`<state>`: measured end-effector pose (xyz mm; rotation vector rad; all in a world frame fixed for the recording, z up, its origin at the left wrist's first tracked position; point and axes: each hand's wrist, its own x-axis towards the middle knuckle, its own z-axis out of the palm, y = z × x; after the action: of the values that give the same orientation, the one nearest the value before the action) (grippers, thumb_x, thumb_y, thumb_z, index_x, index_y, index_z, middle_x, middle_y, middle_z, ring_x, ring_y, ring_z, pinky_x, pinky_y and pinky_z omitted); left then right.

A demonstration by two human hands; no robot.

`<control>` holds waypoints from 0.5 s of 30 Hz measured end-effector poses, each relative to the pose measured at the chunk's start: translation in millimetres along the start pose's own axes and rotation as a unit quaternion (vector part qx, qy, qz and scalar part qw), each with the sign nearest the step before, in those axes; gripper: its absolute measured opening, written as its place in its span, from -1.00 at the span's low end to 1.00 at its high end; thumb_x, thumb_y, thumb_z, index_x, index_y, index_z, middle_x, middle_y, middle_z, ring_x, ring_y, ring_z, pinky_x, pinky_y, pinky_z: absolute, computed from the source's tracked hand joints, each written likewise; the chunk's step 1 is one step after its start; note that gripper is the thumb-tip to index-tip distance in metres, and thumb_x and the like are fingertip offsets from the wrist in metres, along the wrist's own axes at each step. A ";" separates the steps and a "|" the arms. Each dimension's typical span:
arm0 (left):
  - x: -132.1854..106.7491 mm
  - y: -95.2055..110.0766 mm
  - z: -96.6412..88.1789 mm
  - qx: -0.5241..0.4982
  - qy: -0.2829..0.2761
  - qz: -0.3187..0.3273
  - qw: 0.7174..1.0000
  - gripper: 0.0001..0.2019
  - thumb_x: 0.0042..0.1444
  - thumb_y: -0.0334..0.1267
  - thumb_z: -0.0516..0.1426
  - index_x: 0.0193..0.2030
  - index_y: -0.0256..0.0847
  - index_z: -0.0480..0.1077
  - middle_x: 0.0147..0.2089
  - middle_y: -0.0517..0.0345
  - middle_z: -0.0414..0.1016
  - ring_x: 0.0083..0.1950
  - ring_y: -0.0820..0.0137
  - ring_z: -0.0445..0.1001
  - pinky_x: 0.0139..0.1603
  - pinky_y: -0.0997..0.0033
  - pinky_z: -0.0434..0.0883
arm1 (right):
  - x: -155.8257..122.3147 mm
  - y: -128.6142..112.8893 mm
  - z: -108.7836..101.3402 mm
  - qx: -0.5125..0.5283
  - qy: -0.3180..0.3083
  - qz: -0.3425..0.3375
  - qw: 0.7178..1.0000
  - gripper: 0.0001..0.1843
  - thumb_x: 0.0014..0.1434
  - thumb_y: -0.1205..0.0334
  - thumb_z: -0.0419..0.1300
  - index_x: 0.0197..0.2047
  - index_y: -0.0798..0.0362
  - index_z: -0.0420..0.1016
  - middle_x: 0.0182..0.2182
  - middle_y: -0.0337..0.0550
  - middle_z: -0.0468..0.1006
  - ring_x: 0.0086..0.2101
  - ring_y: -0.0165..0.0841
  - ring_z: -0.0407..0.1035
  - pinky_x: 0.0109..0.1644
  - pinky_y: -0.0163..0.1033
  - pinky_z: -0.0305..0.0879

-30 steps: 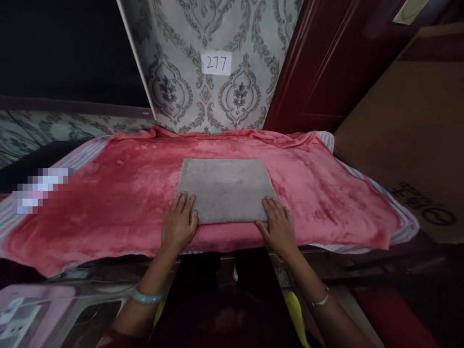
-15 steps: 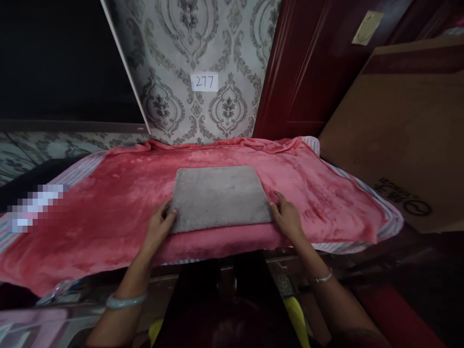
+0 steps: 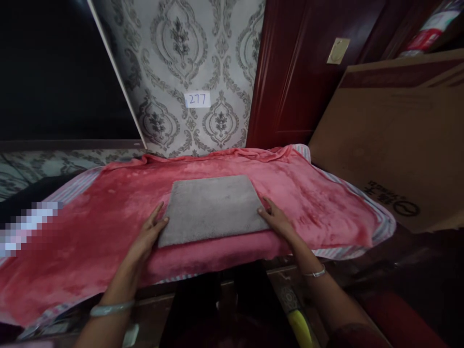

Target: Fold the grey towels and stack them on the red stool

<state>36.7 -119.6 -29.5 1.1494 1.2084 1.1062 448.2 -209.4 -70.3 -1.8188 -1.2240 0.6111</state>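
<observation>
A flat grey rectangular plush cloth (image 3: 215,208) lies on a pink fleece blanket (image 3: 119,203). My left hand (image 3: 147,234) rests at the cloth's left edge, its thumb touching the edge and its fingers spread over the blanket. On the opposite side, my right hand (image 3: 277,220) has its thumb on the cloth's right edge. Its index finger stretches out beside that edge, and the other fingers are partly hidden. Neither hand visibly grips the cloth.
Striped fabric (image 3: 353,186) shows beneath the blanket's border. A large cardboard box (image 3: 391,140) stands at the right by a dark red door (image 3: 290,72). A black screen (image 3: 61,72) is at the left. A paper label (image 3: 197,99) reading 277 is on the patterned wall.
The view has shifted, so the wall and box sit lower in it. My left hand's fingers have spread away from the cloth's left edge. The cloth still lies flat between both hands.
</observation>
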 end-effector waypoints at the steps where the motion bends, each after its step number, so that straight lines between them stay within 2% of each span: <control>1: -1.6 1.8 -4.1 -0.014 -0.015 -0.005 1.000 0.00 -0.21 -0.08 0.43 0.44 -0.11 0.24 -0.01 -0.01 0.65 -0.18 0.25 0.61 -0.21 0.40 0.52 | -0.3 1.4 -2.1 0.059 -0.007 -0.010 0.998 -0.15 0.16 -0.10 0.20 0.44 0.07 0.23 0.05 0.04 0.60 0.02 -0.06 0.48 0.10 0.03 0.40; 3: -5.3 4.8 -12.0 -0.036 -0.056 -0.014 0.998 0.00 -0.21 -0.08 0.42 0.44 -0.12 0.25 0.05 -0.06 0.64 -0.06 0.17 0.63 -0.06 0.33 0.54 | -3.0 4.9 -6.3 0.166 -0.021 -0.038 0.985 -0.25 0.16 -0.06 0.16 0.38 0.01 0.34 0.17 -0.02 0.54 0.14 -0.11 0.41 0.22 0.01 0.33; 5: -9.8 5.3 -17.7 -0.025 -0.094 -0.007 0.995 -0.01 -0.17 -0.07 0.41 0.46 -0.10 0.21 0.12 -0.10 0.60 0.07 0.09 0.60 0.11 0.24 0.51 | -8.6 9.0 -10.3 0.238 -0.060 -0.059 0.968 -0.29 0.13 0.02 0.15 0.35 -0.02 0.38 0.19 -0.07 0.52 0.16 -0.15 0.40 0.27 0.00 0.27; 8: -15.5 1.1 -21.2 0.058 -0.116 0.060 0.990 -0.07 -0.08 -0.03 0.38 0.47 -0.03 0.20 0.36 -0.07 0.40 0.34 0.04 0.40 0.34 0.17 0.36 | -19.4 13.5 -14.1 0.275 -0.124 -0.074 0.951 -0.17 0.08 0.15 0.21 0.44 -0.05 0.24 0.08 -0.09 0.60 0.04 -0.19 0.49 0.23 0.00 0.31; 10: -17.4 -2.6 -21.8 0.119 -0.126 0.120 0.977 -0.10 -0.05 0.01 0.36 0.46 -0.03 0.21 0.49 -0.01 0.19 0.49 0.04 0.18 0.46 0.14 0.20 | -25.1 13.7 -13.4 0.256 -0.118 -0.092 0.955 -0.08 0.08 0.18 0.25 0.49 -0.05 0.12 0.03 -0.10 0.62 0.00 -0.23 0.50 0.20 -0.04 0.34; 12: -17.9 -4.4 -22.0 0.163 -0.140 0.166 0.962 -0.14 -0.03 0.05 0.34 0.44 -0.06 0.26 0.52 0.00 0.12 0.53 0.04 0.07 0.51 0.10 0.09 | -28.1 11.2 -9.7 0.226 -0.093 -0.110 0.963 -0.02 0.09 0.15 0.29 0.52 -0.03 0.03 0.04 -0.07 0.61 0.00 -0.24 0.50 0.18 -0.07 0.36; 13: -17.9 -4.3 -21.9 0.177 -0.145 0.180 0.957 -0.18 -0.02 0.06 0.33 0.40 -0.08 0.31 0.50 -0.02 0.16 0.52 0.03 0.09 0.52 0.07 0.06 | -28.4 9.2 -7.1 0.215 -0.080 -0.119 0.966 -0.01 0.10 0.13 0.30 0.52 -0.01 0.02 0.06 -0.05 0.60 0.02 -0.23 0.49 0.18 -0.07 0.36; 15: -17.7 -2.2 -21.0 0.187 -0.145 0.185 0.954 -0.32 -0.01 0.07 0.32 0.26 -0.10 0.46 0.41 -0.06 0.33 0.46 0.01 0.22 0.51 0.04 0.10 | -27.0 4.7 -1.5 0.202 -0.053 -0.138 0.968 -0.08 0.10 0.08 0.31 0.48 0.00 0.12 0.14 0.00 0.55 0.11 -0.20 0.43 0.22 -0.04 0.34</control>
<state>14.9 -136.5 -30.3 1.8206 1.0153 0.9531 440.8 -235.4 -74.9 -1.2665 -1.2858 0.7443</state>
